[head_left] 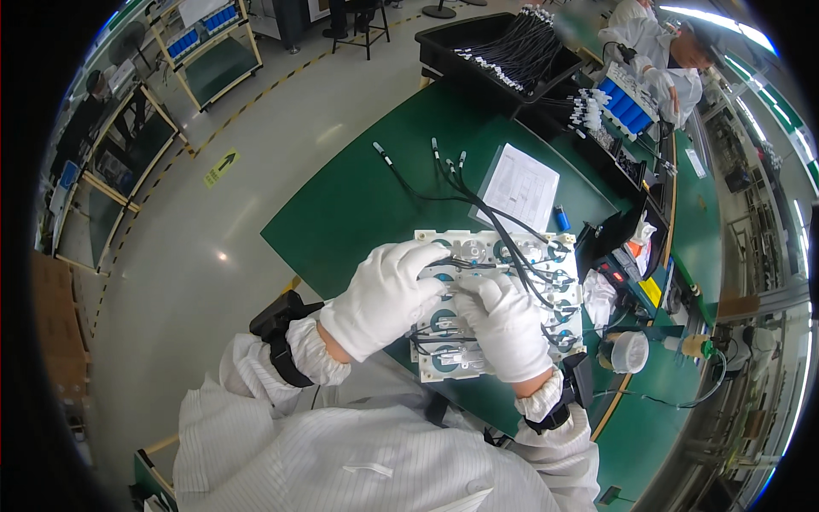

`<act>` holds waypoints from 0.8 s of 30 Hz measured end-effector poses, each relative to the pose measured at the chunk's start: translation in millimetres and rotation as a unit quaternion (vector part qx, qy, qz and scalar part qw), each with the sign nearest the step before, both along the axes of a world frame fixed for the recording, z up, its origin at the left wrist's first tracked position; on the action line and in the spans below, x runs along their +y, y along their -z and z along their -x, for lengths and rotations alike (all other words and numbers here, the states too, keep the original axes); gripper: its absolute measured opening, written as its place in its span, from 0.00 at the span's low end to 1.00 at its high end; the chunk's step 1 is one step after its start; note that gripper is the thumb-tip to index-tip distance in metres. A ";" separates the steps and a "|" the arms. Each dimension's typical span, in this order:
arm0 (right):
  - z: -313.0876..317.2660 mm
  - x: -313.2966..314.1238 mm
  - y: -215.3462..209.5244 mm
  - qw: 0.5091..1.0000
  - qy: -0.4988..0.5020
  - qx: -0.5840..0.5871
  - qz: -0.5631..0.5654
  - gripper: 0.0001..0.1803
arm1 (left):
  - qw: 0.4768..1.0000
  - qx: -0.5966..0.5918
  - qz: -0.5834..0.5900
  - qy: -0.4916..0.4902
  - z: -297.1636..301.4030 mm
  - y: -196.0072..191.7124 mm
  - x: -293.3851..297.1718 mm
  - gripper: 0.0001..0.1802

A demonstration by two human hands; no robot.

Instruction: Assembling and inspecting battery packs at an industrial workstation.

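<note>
At a green worktop (333,209), seen from the head camera, a worker in white gloves and a pale striped coat has both hands over a white block (445,324) set with round fittings, which sits at the near side of the worktop. The left hand (388,294) is at the block's left side, its fingers curled and narrow beside thin black wires (465,263); the right hand (508,328) lies across the middle, thumb and fingers drawn close together. Whether either set of fingers grips a wire or small part cannot be told, as the gloves hide the tips. Thick black cables (496,224) with white ends run from the block toward the far left. Just beyond it lie a printed sheet (522,186) and, to the right, a small blue cylinder (561,218). At the far end, a black tub (435,44) holds more cables (520,55); to its right, a co-worker (631,38) in white is beside a blue-and-white pack (627,111). Near right, a white cup (630,352) stands apart from the block.
</note>
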State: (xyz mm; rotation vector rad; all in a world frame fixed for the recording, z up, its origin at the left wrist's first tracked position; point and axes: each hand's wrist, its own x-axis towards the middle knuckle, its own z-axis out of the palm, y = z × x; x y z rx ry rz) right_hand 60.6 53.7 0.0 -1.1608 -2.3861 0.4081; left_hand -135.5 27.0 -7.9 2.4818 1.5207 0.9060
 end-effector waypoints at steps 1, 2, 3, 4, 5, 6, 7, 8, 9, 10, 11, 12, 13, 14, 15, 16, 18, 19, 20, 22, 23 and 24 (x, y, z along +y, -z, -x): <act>1.5 -0.1 -0.2 1.000 0.001 0.002 0.009 0.11 | 1.000 0.013 -0.004 0.005 -0.6 -0.2 2.3 0.09; 2.7 0.6 1.0 1.000 -0.001 0.002 -0.007 0.12 | 1.000 0.024 0.006 0.001 -1.4 -2.0 4.8 0.09; 3.8 1.9 2.9 1.000 -0.004 0.001 -0.022 0.12 | 0.999 0.034 0.015 -0.003 -2.0 -4.6 7.4 0.09; 5.1 3.1 4.2 0.999 -0.006 0.000 -0.038 0.12 | 0.999 0.045 0.025 -0.006 -2.0 -7.2 10.6 0.10; 6.3 3.2 4.4 0.999 -0.001 -0.014 -0.045 0.11 | 0.997 0.080 0.008 0.009 -1.0 -9.3 14.4 0.10; 7.9 3.3 4.7 0.998 0.003 -0.029 -0.051 0.11 | 0.993 0.115 -0.010 0.024 1.6 -11.7 19.5 0.10; 9.6 2.7 4.9 0.997 0.008 -0.043 -0.058 0.10 | 0.988 0.150 -0.028 0.039 4.0 -13.0 23.3 0.10; 11.4 2.2 6.3 0.995 0.013 -0.066 -0.069 0.09 | 0.991 0.117 -0.013 0.058 6.0 -9.2 26.5 0.11; 13.7 1.3 6.9 0.993 0.018 -0.089 -0.080 0.08 | 0.994 0.084 0.002 0.076 8.4 -3.8 29.3 0.11; 16.1 0.7 8.1 0.989 0.022 -0.112 -0.090 0.08 | 0.994 0.051 0.017 0.094 10.2 -0.4 32.4 0.11; 17.4 1.2 10.9 0.988 0.027 -0.114 -0.101 0.05 | 0.991 0.034 0.045 0.119 11.0 -7.3 35.9 0.10; 19.2 0.4 11.5 0.987 0.039 -0.124 -0.096 0.05 | 0.993 0.027 0.041 0.110 10.5 -4.6 36.4 0.09; 21.4 -1.1 10.7 0.986 0.050 -0.133 -0.091 0.05 | 0.994 0.020 0.038 0.102 10.3 -1.1 36.2 0.09; 23.6 -1.8 9.0 0.984 0.058 -0.144 -0.088 0.05 | 0.995 0.010 0.032 0.090 10.1 1.4 36.1 0.08; 25.4 -2.0 8.0 0.985 0.065 -0.132 -0.095 0.06 | 0.996 0.000 0.045 0.081 9.5 2.8 36.0 0.08; 26.8 -3.1 7.3 0.984 0.076 -0.136 -0.090 0.06 | 0.996 -0.011 0.058 0.072 8.5 3.8 35.8 0.07; 29.4 -6.1 6.2 0.981 0.097 -0.143 -0.081 0.07 | 0.994 -0.035 0.087 0.052 6.5 4.0 34.7 0.07; 29.5 -6.3 8.2 0.982 0.099 -0.137 -0.085 0.07 | 0.993 -0.050 0.103 0.043 4.8 3.2 35.2 0.07; 29.8 -5.4 11.0 0.982 0.102 -0.129 -0.091 0.08 | 0.991 -0.063 0.117 0.034 4.7 1.2 35.0 0.07; 27.8 -6.1 9.6 0.988 0.094 -0.096 -0.071 0.09 | 0.991 -0.078 0.102 0.039 6.1 1.4 31.6 0.07; 22.5 -5.1 8.1 0.993 0.086 -0.069 -0.045 0.09 | 0.991 -0.084 0.095 0.042 6.4 0.9 31.9 0.07; 16.8 -4.7 6.4 0.996 0.076 -0.043 -0.018 0.09 | 0.993 -0.092 0.068 0.032 6.1 -2.3 28.8 0.08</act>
